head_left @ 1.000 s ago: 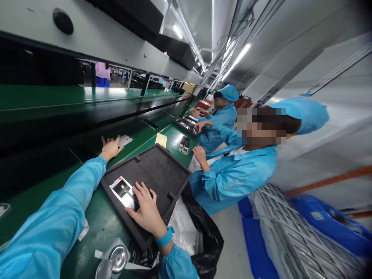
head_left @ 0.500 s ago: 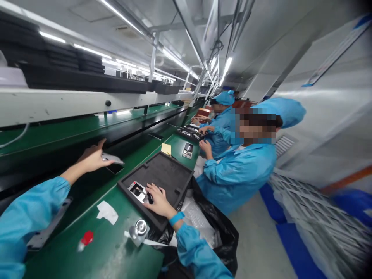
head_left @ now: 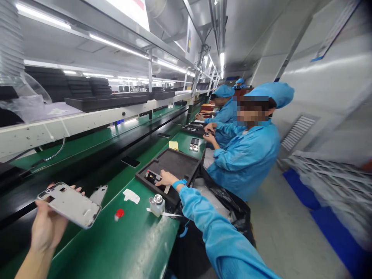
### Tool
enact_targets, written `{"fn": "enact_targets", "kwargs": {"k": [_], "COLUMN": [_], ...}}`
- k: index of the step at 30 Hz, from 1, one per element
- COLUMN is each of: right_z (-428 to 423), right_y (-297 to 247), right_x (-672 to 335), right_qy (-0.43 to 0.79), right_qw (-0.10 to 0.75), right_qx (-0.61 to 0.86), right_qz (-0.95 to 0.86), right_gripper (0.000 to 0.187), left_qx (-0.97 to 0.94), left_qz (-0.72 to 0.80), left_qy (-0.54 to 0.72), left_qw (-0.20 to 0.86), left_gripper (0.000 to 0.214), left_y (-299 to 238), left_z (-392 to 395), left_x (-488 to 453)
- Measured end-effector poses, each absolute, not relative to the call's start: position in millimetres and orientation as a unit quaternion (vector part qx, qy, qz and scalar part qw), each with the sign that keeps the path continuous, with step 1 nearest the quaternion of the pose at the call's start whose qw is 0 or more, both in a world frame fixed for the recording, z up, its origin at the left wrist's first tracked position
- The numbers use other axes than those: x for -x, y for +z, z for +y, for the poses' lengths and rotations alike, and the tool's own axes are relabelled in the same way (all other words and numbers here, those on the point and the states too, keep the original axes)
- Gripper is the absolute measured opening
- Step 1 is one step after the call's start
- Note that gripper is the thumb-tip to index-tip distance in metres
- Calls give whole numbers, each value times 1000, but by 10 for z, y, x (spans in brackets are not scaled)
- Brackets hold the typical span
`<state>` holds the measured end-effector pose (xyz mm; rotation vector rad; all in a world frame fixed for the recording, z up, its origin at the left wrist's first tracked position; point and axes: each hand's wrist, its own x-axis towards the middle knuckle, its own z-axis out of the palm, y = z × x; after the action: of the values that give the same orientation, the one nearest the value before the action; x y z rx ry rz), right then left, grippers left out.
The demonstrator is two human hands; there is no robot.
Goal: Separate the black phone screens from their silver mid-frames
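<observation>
My left hand holds a white phone frame up at the lower left, above the green bench. My right hand is stretched out and rests on a phone part lying in a black foam tray further along the bench. A blue wristband sits on that wrist. Another white frame lies flat on the bench just beyond the one I hold.
A small metal-topped bottle, a red cap and a scrap of white paper lie on the bench. A dark conveyor belt runs alongside. Co-workers in blue coats sit to the right. Black trays line the shelf above.
My left hand has pulled back from the conveyor toward me, lifting the white frame. My view has swung away, so the tray and my right hand look farther off.
</observation>
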<state>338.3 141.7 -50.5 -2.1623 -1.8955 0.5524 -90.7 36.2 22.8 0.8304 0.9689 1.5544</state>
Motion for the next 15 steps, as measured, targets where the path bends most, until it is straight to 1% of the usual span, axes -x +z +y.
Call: {"fn": "enact_targets", "kwargs": {"k": [3, 5, 6, 8, 11, 13, 14, 15], "right_z": [1186, 1036, 955, 757, 356, 64, -68, -180], "right_y": [-426, -267, -162, 58, 274, 283, 250, 199], "right_x": [-3309, -3261, -3230, -3128, -2792, -2448, -2263, -2084], "right_qy": [177, 160, 153, 143, 152, 213, 264, 320], "right_qw": [150, 198, 227, 283, 351, 414, 441, 452], "right_qx": [727, 712, 700, 667, 604, 512, 451, 396], "right_qz": [-647, -654, -659, -674, -699, -722, -730, -733], "right_gripper": [27, 20, 23, 37, 54, 61, 63, 65], "left_qx": [-343, -318, -311, -313, -341, -349, -348, -345], "left_qz": [460, 486, 494, 492, 431, 388, 373, 359], "left_qy": [647, 637, 632, 617, 590, 558, 538, 519], "left_qw": [502, 506, 510, 529, 591, 645, 671, 695], "left_gripper": [68, 70, 72, 76, 79, 85, 87, 89], "left_y": [355, 419, 438, 452, 443, 445, 450, 455], "left_z": [42, -94, -151, -271, -503, -681, -765, -836], "left_x": [894, 838, 800, 707, 539, 425, 371, 323]}}
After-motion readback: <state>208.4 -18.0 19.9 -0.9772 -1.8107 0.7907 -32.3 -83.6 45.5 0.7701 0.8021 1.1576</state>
